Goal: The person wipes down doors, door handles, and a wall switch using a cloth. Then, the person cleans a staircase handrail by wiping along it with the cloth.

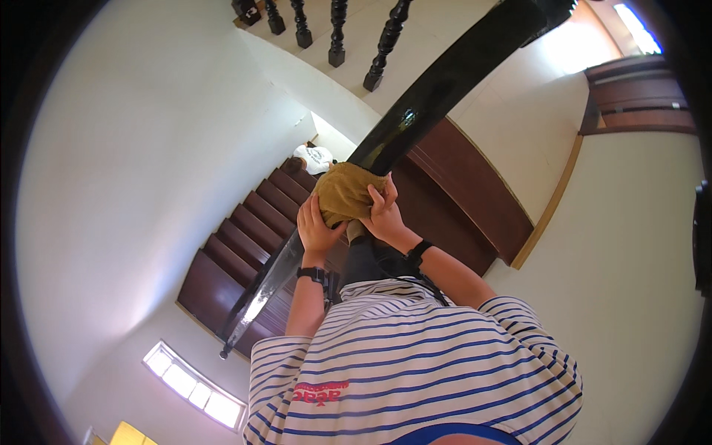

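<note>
A brown cloth (347,192) is draped over the dark, glossy handrail (423,103) of a staircase. My left hand (318,225) grips the cloth on its left side, fingers spread up along its edge. On the cloth's right side my right hand (385,210) holds it, with the fingers curled over the fabric. Both hands press it around the rail from either side. The rail's surface under the cloth is hidden. Another stretch of handrail (261,295) slopes down to the lower left.
Dark reddish-brown stairs (245,233) descend on the left, where a person in a white shirt (314,158) is lower down. Black turned balusters (337,33) stand along the upper landing. A white wall (128,167) borders the stairs, and a window (194,386) is at the lower left.
</note>
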{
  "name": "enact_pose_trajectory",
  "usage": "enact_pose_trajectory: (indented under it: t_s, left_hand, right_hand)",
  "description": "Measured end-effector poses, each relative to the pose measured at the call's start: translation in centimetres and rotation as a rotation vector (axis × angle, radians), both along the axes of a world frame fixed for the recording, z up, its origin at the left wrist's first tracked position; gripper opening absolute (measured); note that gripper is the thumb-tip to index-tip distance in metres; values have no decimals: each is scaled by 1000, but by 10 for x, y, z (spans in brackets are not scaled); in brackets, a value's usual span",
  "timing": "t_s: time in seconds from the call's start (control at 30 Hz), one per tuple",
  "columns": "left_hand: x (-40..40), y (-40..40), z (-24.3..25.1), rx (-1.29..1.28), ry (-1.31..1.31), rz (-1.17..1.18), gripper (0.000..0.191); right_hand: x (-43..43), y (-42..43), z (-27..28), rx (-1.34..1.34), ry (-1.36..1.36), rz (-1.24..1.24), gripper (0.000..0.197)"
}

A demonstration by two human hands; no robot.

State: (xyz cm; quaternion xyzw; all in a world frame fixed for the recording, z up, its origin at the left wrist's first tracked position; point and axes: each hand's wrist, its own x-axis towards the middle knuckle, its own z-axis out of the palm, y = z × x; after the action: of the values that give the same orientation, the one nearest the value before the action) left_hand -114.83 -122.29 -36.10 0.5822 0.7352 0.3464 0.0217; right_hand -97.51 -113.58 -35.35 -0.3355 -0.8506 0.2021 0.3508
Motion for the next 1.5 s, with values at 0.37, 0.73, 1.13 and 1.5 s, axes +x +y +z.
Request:
enact_pose_trajectory:
  t_s: [0.37,0.73,1.13,1.5]
  left_hand:
    - [40,42,37,-66,-25,105,98]
    - [100,195,140,67,42,39,96]
    - [103,199,136,154,185,64,85]
    - [99,199,133,182,101,-24,90]
  right_hand:
    - [17,26,59,-187,-20,1,55]
    - [50,197,160,356,226,-246,36]
    - [30,211,61,465,665,-151,45]
    - [18,180,33,119,801,-203,41]
